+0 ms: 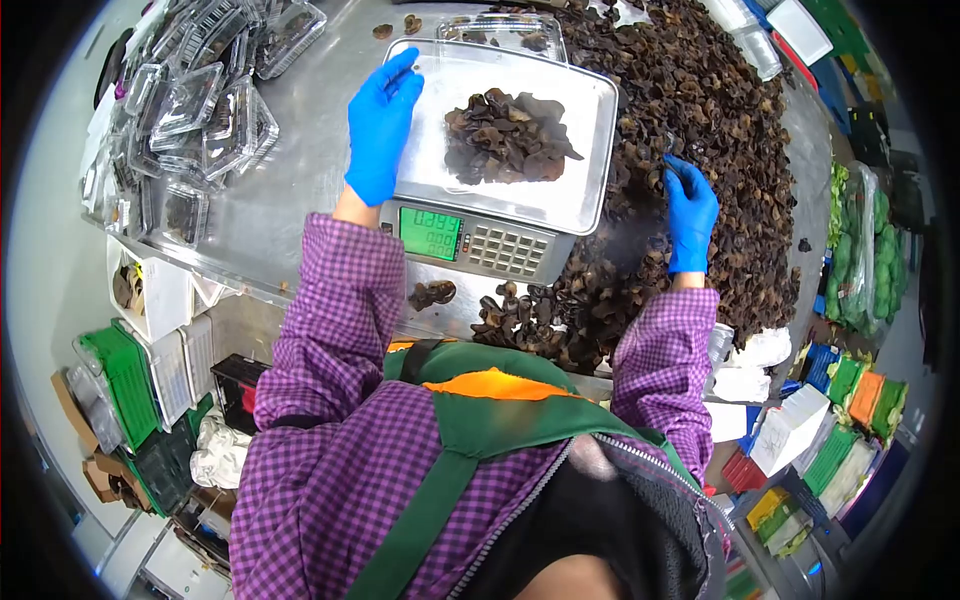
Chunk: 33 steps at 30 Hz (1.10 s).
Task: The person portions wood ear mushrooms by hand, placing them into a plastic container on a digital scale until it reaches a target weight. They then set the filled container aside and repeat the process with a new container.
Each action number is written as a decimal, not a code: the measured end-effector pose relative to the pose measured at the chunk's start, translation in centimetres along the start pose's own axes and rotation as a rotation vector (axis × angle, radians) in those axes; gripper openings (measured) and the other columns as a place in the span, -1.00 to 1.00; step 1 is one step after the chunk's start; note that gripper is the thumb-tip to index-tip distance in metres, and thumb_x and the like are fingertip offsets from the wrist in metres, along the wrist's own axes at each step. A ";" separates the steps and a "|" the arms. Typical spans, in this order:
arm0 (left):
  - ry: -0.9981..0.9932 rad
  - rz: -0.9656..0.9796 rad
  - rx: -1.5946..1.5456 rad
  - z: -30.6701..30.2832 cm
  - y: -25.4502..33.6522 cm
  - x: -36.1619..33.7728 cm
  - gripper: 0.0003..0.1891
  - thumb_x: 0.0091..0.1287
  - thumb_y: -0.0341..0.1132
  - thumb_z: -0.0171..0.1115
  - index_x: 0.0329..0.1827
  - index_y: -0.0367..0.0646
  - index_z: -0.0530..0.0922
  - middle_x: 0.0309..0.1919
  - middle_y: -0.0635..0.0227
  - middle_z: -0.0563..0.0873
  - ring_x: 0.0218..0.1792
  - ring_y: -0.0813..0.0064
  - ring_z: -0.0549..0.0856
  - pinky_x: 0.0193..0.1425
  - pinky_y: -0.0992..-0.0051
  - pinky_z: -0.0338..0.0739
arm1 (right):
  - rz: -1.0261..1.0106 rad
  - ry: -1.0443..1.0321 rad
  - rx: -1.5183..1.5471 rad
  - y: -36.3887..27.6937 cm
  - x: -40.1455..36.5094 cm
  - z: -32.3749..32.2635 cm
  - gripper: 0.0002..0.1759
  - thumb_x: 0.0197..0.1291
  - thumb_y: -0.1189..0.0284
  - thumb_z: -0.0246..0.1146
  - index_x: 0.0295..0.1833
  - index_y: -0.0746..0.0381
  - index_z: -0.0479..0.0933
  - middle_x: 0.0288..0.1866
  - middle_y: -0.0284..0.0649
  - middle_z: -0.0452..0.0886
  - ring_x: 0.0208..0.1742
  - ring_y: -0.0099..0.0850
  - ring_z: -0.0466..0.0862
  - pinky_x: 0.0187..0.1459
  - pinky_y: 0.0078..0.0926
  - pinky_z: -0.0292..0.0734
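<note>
A heap of dark wood ear mushrooms (508,138) lies on the pale metal pan (425,170) of a digital scale (500,248), whose green display (430,233) is lit. My left hand (380,135), in a blue glove, is at the pan's left edge with its fingers stretched out and nothing in them. To the right of the scale, my right hand (690,215), also blue-gloved, reaches over the large pile of wood ear mushrooms (735,130). Its thumb and fingertips close around a dark piece that looks like one of these mushrooms, partly hidden against the pile.
Many clear plastic boxes (188,98) are stacked on the metal table (300,130) at left. Behind the scale stands another clear box (500,32) with a few pieces. Loose mushrooms (432,294) lie before the scale. Crates (120,380) and produce bags (860,260) flank the table.
</note>
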<state>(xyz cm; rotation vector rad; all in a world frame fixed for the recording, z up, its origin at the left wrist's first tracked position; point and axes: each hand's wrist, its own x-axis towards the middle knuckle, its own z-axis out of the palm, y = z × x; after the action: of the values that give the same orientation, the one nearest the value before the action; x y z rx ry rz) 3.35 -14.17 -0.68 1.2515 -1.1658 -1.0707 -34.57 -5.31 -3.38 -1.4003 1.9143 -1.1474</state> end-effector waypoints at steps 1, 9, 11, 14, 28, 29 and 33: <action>0.014 0.032 0.004 0.3 0.3 0.7 -0.57 0.34 -0.35 0.19 0.26 -0.27 0.47 0.16 0.26 0.60 0.15 0.52 0.54 0.29 0.50 0.37 | 0.002 0.001 0.000 0.5 -0.6 -0.8 -0.75 0.24 0.55 0.22 0.03 0.34 0.60 -0.03 -0.23 0.69 -0.04 -0.53 0.63 0.06 -0.56 0.51; -0.146 -0.303 -0.115 0.8 -2.2 5.7 -0.45 0.38 -0.14 0.17 0.37 -0.19 0.35 0.13 0.26 0.58 0.06 0.51 0.58 0.18 0.51 0.43 | 0.091 0.124 -0.038 4.9 -3.1 -1.9 -0.73 0.30 0.42 0.24 0.02 0.35 0.61 -0.09 -0.23 0.70 -0.11 -0.57 0.59 0.03 -0.54 0.48; -0.178 -0.374 -0.244 1.0 -1.5 5.5 -0.44 0.39 -0.11 0.16 0.38 -0.16 0.35 0.11 0.28 0.59 0.04 0.51 0.59 0.15 0.52 0.44 | 0.072 0.127 -0.049 4.5 -3.1 -1.6 -0.73 0.31 0.40 0.24 0.02 0.34 0.61 -0.12 -0.24 0.71 -0.13 -0.59 0.59 0.00 -0.55 0.49; -0.135 -0.220 -0.369 0.6 0.3 4.1 -0.46 0.38 -0.10 0.17 0.36 -0.14 0.37 0.01 0.31 0.64 0.00 0.54 0.59 0.15 0.53 0.43 | 0.073 0.123 -0.108 4.1 -3.0 -1.1 -0.72 0.31 0.35 0.24 -0.01 0.32 0.62 -0.18 -0.26 0.72 -0.17 -0.63 0.57 -0.07 -0.56 0.50; -0.320 -0.283 0.255 -1.6 -1.7 -6.9 -0.26 0.20 -0.40 0.34 0.45 -0.25 0.20 0.29 0.15 0.48 0.00 0.56 0.61 0.03 0.57 0.53 | 0.136 -0.165 0.288 -4.8 -4.4 5.1 -0.60 0.31 0.32 0.23 0.18 0.28 0.51 -0.20 -0.25 0.67 -0.32 -0.47 0.67 -0.31 -0.59 0.55; -0.355 -0.238 0.210 -1.7 -2.6 -6.8 -0.26 0.21 -0.42 0.31 0.46 -0.25 0.19 0.28 0.13 0.48 -0.01 0.57 0.61 0.00 0.58 0.53 | 0.255 -0.243 0.332 -6.4 -4.4 5.7 -0.60 0.31 0.32 0.23 0.18 0.30 0.50 -0.20 -0.24 0.66 -0.34 -0.48 0.66 -0.33 -0.58 0.56; -0.332 -0.318 0.071 -0.8 -1.2 -7.3 -0.27 0.21 -0.48 0.23 0.48 -0.23 0.16 0.27 0.14 0.48 -0.06 0.59 0.61 -0.11 0.61 0.54 | 0.438 -0.354 0.531 -6.9 -3.6 8.9 -0.64 0.31 0.38 0.21 0.09 0.42 0.47 -0.30 -0.23 0.61 -0.39 -0.48 0.65 -0.38 -0.53 0.61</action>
<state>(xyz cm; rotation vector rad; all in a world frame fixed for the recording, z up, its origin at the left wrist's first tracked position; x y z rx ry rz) 3.32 -6.87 -2.19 1.3806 -1.2870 -1.5290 -22.82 -5.75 -2.46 -0.7816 1.4249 -1.0068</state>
